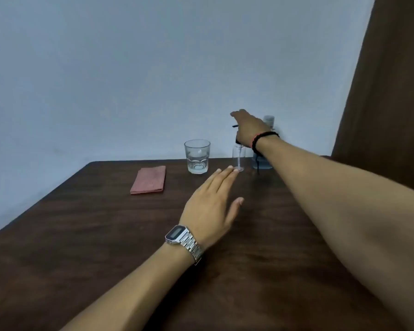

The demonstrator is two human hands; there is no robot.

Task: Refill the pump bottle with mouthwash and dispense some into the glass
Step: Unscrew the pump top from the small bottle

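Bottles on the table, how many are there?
2. The small clear pump bottle stands right of the glass, under the right hand. The bigger blue mouthwash bottle stands behind that wrist, partly hidden. Nothing else looks like a bottle.

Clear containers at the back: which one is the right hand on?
The small pump bottle, the middle one. The right hand covers its black top; the glass and mouthwash bottle stand untouched.

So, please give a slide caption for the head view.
Right hand on the pump bottle; left hand open beside the glass.
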